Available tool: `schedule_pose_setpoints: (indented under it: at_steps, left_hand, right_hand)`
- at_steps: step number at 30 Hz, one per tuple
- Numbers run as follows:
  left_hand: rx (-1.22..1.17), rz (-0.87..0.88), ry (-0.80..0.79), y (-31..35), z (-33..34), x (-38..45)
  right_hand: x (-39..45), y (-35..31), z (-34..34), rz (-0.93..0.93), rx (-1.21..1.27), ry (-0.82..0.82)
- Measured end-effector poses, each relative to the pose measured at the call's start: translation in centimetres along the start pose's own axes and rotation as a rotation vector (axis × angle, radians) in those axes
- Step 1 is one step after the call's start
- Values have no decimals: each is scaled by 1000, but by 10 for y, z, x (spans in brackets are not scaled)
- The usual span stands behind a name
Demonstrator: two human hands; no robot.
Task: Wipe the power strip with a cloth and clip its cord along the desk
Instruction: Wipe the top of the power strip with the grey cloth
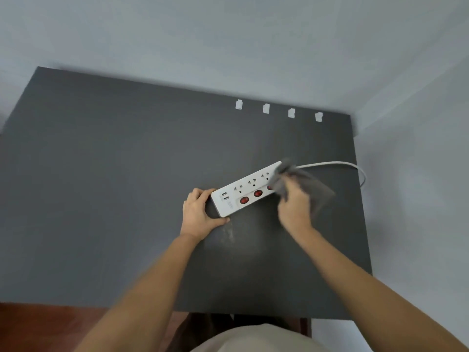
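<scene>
We see a dark grey desk (101, 199) filling most of the view, set into a corner of pale grey walls (228, 34), with a strip of reddish-brown floor (38, 326) showing at 7 o'clock.

Just right of the desk's centre, at about 2 o'clock from it, lies a white power strip (247, 190), flat on the top and angled so its far end points toward 2 o'clock. It carries three red rocker switches, a row of sockets and two USB ports at its near end. There is a small printed mark beside the switches, too small for us to read.

A grey cloth (299, 181) covers the strip's far end, blurred, bunched in the right hand (295, 207), which clenches it and presses it on the strip. The left hand (199, 213) grasps the strip's near end, thumb along the front edge and fingers around the end face.

A white cord (337, 163) leaves the far end and loops toward 3 o'clock, over the desk's right edge.

Four small white cable clips (266, 108) stand in a row near the desk's back edge at 12 to 1 o'clock, well apart from the cord.

A faint pale smudge (228, 233) marks the desk just under the left hand.
</scene>
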State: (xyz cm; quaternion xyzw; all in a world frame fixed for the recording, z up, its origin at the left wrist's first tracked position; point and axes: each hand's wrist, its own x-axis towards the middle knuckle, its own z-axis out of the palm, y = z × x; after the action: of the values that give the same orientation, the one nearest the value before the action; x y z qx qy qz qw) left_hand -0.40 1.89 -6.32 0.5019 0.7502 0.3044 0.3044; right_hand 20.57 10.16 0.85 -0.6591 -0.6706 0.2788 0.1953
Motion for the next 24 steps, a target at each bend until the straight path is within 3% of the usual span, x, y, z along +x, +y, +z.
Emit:
schedule_pose_setpoints:
  at_steps: [2,4,5,9,12,14,18,20,22,24]
  left_hand:
    - [-2,-2,8,-1,1,0]
    - [-2,5,14,-1,1,0]
    - [5,8,12,-2,2,0]
    - [54,3,-6,-1,4,0]
    - [59,7,1,-3,4,0]
    - [54,18,7,-3,5,0]
    - [53,14,-2,0,5,1]
    - [64,8,-6,0,4,0]
    - [68,16,0,-1,4,0]
    - [64,18,-1,-1,5,1]
  right_hand:
    - [-21,5,35,-294,-122,-303]
    - [-22,20,37,-527,-225,-385]
    - [-12,29,31,-548,-260,-363]
    - [-4,16,29,-153,-245,-145]
    - [-31,-3,48,-352,-222,-280]
    - [-21,9,35,-448,-263,-282]
    - [8,13,24,-57,-282,-73]
    - [-14,-10,43,-132,-249,-148]
    - [-41,-17,58,-339,-249,-282]
    - [-34,-8,50,-404,-254,-302]
